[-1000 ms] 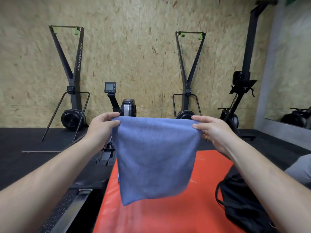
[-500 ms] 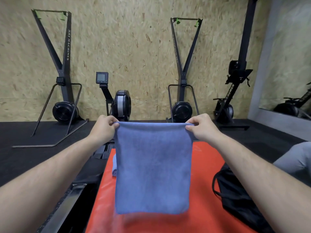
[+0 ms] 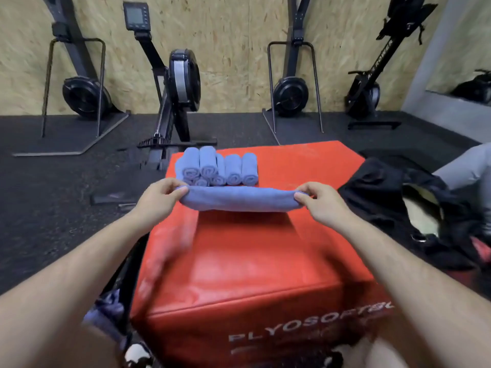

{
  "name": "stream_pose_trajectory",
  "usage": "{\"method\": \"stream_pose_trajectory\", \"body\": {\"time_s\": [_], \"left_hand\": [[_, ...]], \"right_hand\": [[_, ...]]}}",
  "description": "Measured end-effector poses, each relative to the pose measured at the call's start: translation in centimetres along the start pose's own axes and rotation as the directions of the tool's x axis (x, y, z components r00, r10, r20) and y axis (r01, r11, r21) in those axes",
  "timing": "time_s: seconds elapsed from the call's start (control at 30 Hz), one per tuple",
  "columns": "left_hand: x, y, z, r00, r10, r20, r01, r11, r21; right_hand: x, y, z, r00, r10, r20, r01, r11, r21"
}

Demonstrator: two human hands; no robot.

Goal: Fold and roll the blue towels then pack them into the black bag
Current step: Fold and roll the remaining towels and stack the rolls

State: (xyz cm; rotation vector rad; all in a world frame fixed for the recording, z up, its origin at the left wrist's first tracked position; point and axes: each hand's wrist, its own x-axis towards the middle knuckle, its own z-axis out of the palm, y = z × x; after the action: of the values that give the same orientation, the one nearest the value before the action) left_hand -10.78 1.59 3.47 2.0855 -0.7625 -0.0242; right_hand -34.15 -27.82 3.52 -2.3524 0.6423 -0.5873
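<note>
The left hand (image 3: 156, 199) pinches the left end of the folded blue cloth towel (image 3: 240, 200), held over the red padded box (image 3: 255, 251). The right hand (image 3: 322, 203) pinches its right end. Rolled blue towels (image 3: 216, 167) lie behind. The black fabric bag (image 3: 385, 197) lies on the right, open.

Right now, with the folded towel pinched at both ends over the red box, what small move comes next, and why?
Probably lower the towel flat onto the bare top of the box, ready for rolling. The left hand and right hand pinch its ends, it is folded but unrolled, and finished rolls sit just behind.
</note>
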Motion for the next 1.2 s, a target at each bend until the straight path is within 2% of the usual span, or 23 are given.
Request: {"method": "stream_pose_trajectory", "body": {"time_s": [0.13,0.2,0.33,0.43,0.53,0.67,0.8,0.9,1.03,1.2], "left_hand": [[-4.3,-5.6,3.8,0.965,-0.151,0.214,0.135,0.987,0.089],[-5.1,-6.1,4.8,0.943,-0.161,0.290,0.126,0.983,0.135],[-4.1,-5.3,6.6,0.966,0.011,0.259,-0.077,0.966,0.246],[-3.0,-5.4,8.4,0.939,0.130,0.317,-0.225,0.932,0.285],[-2.7,-5.4,10.3,0.925,0.074,0.373,-0.229,0.892,0.390],[-2.9,-5.4,11.0,0.864,-0.072,0.499,-0.239,0.812,0.533],[-4.0,-4.0,9.6,0.853,-0.028,0.522,-0.316,0.766,0.559],[-3.4,-3.5,9.1,0.847,-0.020,0.532,-0.314,0.787,0.531],[0.6,-3.5,9.0,0.868,-0.009,0.497,-0.304,0.781,0.545],[4.4,-6.2,9.4,0.871,-0.037,0.490,-0.268,0.799,0.538]], "right_hand": [[-4.2,4.8,4.1,0.959,0.093,0.268,-0.068,0.993,-0.099],[-4.9,5.7,5.0,0.924,0.133,0.358,-0.078,0.984,-0.163],[-4.3,5.2,6.6,0.958,0.077,0.278,0.005,0.959,-0.284],[-3.4,3.8,8.5,0.963,0.016,0.270,0.110,0.889,-0.445],[-2.7,2.7,10.4,0.957,-0.036,0.287,0.178,0.856,-0.486],[-2.8,2.4,11.4,0.916,0.048,0.399,0.189,0.824,-0.534],[-3.4,1.4,10.0,0.874,0.055,0.483,0.266,0.777,-0.571],[-2.3,0.7,8.9,0.821,0.117,0.559,0.276,0.776,-0.567],[2.8,1.2,8.7,0.839,0.091,0.537,0.291,0.758,-0.583],[6.1,4.1,9.9,0.870,0.031,0.492,0.251,0.831,-0.497]]}}
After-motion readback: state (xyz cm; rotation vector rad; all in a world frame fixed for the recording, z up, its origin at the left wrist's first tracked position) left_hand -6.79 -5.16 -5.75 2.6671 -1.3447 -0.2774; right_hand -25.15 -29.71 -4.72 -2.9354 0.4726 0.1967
